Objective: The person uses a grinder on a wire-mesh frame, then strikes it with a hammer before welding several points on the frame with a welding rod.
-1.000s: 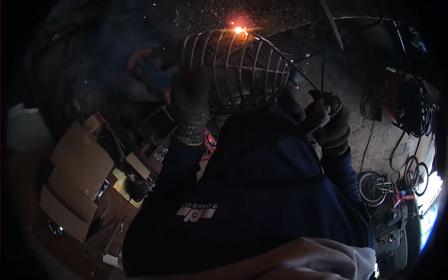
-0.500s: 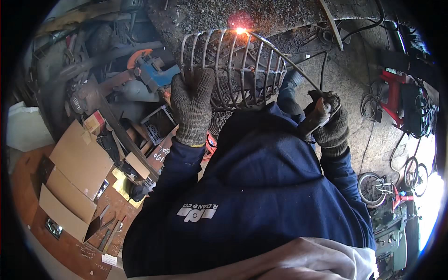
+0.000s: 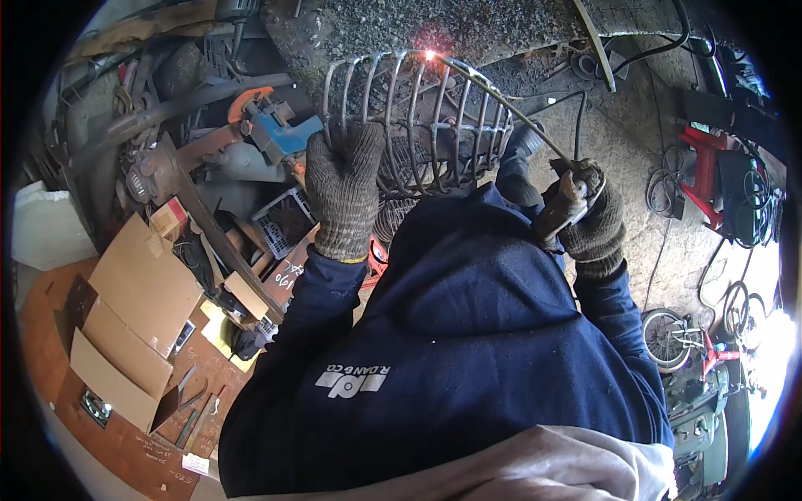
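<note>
1. Movement since the previous frame: very slight; both hands and the cage [image 3: 433, 127] keep their places. Spark [image 3: 430, 55] at the rod's tip now smaller.
2. Right hand [image 3: 596, 225], in a knit glove: fingers clamped on the holder [image 3: 572, 194]. Rod [image 3: 541, 132] slants from the holder up and left to the cage's far rim.
3. Left hand [image 3: 344, 188], also gloved: at the cage's near left corner, thumb and fingers apart in a V. Fingertips hidden; cannot tell whether they grip a bar.
4. Cage: curved metal bars, ahead of the person, between the hands and farther off.
5. Surroundings: blue saw [image 3: 284, 134] left of the cage; open carton [image 3: 146, 284] at lower left; bike [image 3: 666, 341] at right.
</note>
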`<action>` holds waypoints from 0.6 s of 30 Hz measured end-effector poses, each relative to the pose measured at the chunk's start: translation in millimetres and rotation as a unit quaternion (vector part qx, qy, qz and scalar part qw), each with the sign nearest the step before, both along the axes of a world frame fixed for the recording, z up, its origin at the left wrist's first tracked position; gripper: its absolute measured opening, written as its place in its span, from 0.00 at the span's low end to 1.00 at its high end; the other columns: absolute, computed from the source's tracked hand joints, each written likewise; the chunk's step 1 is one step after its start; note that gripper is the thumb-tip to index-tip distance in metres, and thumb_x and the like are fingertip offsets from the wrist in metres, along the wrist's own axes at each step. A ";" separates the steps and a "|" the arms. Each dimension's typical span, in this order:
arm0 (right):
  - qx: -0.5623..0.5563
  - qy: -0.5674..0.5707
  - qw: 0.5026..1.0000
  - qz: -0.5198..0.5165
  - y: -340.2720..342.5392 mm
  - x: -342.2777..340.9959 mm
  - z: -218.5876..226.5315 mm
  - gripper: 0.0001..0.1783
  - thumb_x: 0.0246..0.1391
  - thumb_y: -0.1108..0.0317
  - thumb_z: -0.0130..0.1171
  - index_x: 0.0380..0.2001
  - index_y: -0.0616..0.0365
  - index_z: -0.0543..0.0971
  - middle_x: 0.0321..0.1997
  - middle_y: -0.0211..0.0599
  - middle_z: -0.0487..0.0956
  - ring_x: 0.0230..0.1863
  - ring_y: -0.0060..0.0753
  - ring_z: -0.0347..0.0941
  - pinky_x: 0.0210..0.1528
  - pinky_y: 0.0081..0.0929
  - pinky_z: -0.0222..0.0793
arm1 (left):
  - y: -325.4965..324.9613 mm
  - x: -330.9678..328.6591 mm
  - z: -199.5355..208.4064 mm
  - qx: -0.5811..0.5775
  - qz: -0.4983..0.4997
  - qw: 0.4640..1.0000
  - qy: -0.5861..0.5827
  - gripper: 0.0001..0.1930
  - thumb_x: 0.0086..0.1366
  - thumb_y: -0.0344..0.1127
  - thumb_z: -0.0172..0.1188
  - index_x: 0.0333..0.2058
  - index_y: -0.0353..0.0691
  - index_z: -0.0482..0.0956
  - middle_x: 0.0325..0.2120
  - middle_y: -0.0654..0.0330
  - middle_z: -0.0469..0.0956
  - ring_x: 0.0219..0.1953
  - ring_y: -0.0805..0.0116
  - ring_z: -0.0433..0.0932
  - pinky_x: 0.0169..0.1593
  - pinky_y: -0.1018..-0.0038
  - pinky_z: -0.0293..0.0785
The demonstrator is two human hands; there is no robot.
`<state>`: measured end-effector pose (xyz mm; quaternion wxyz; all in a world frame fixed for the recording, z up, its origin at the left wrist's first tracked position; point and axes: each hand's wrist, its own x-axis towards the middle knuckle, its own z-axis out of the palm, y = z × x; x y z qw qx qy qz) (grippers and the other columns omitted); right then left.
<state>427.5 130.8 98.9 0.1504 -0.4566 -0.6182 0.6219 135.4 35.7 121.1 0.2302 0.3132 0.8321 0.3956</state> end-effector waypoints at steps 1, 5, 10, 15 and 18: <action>-0.035 0.007 0.999 -0.009 0.2 0.1 -0.8 0.11 0.51 0.70 0.63 0.40 0.56 0.78 0.32 0.30 0.81 0.36 0.28 0.78 0.39 0.25 0.73 | -0.8 -0.6 -0.7 0.001 0.000 1.000 0.001 0.23 0.57 0.49 0.71 0.32 0.37 0.71 0.24 0.64 0.72 0.29 0.74 0.70 0.35 0.73 0.67; 0.167 -0.047 0.984 0.027 -4.1 -1.2 -6.8 0.12 0.53 0.67 0.61 0.41 0.57 0.78 0.34 0.32 0.81 0.36 0.30 0.79 0.40 0.26 0.74 | -0.3 -0.5 1.6 -0.029 -0.011 0.999 0.029 0.20 0.59 0.46 0.69 0.33 0.37 0.71 0.24 0.62 0.72 0.31 0.72 0.73 0.38 0.71 0.71; 0.191 0.020 0.980 -0.051 -11.8 -8.2 -19.2 0.16 0.50 0.62 0.63 0.41 0.56 0.80 0.35 0.33 0.81 0.35 0.33 0.79 0.36 0.31 0.75 | -3.0 0.4 4.0 0.001 -0.020 1.000 0.004 0.17 0.61 0.44 0.65 0.35 0.36 0.71 0.27 0.60 0.73 0.35 0.71 0.73 0.42 0.70 0.71; 0.300 -0.053 0.951 0.053 3.8 -2.0 0.2 0.22 0.45 0.56 0.67 0.42 0.58 0.79 0.29 0.36 0.81 0.31 0.38 0.80 0.33 0.33 0.75 | -12.4 -0.6 -0.2 0.085 -0.021 0.991 -0.099 0.15 0.64 0.42 0.62 0.37 0.36 0.72 0.30 0.58 0.74 0.38 0.69 0.74 0.45 0.68 0.71; 0.188 -0.066 0.979 0.043 5.2 -4.1 8.5 0.24 0.45 0.56 0.68 0.44 0.59 0.79 0.31 0.35 0.81 0.32 0.36 0.80 0.34 0.31 0.76 | -14.1 -3.7 -4.4 0.145 0.002 0.969 -0.202 0.14 0.65 0.41 0.59 0.39 0.35 0.72 0.32 0.57 0.74 0.39 0.68 0.74 0.47 0.67 0.72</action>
